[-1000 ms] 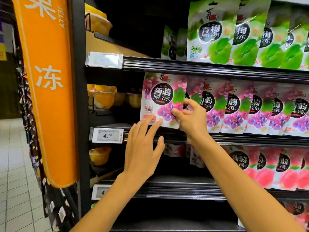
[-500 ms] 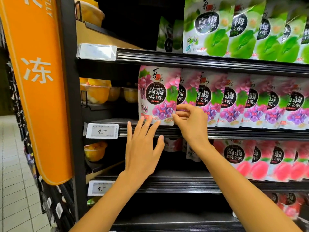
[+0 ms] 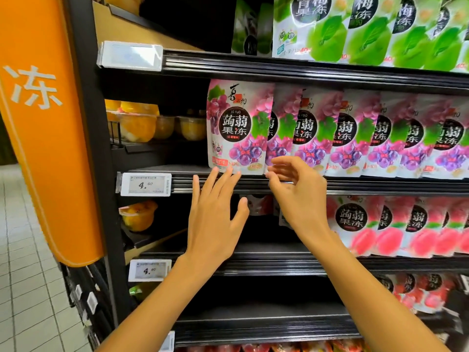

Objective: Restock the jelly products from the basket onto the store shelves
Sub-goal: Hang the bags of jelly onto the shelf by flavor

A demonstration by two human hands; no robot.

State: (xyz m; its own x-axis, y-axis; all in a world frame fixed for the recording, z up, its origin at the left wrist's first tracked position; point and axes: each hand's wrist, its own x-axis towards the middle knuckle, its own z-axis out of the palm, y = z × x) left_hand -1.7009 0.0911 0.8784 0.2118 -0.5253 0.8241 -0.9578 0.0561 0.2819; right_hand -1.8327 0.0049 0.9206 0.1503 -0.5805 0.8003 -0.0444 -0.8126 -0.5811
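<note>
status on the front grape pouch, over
Left hand open, fingertips at front grape pouch bottom edge. Right hand loosely curled, holding nothing. Pouch upright on shelf. Nothing in the way.

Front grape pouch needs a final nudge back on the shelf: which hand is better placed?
Left, probably. The left hand lies open, straight fingertips touching the bottom edge of the front grape pouch; the right hand hangs beside it with fingers loosely curled, by the next pouch.

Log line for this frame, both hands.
stage: grape jelly pouch upright on shelf | left hand: open, fingertips at pouch's lower edge | right hand: loosely curled, empty
</note>
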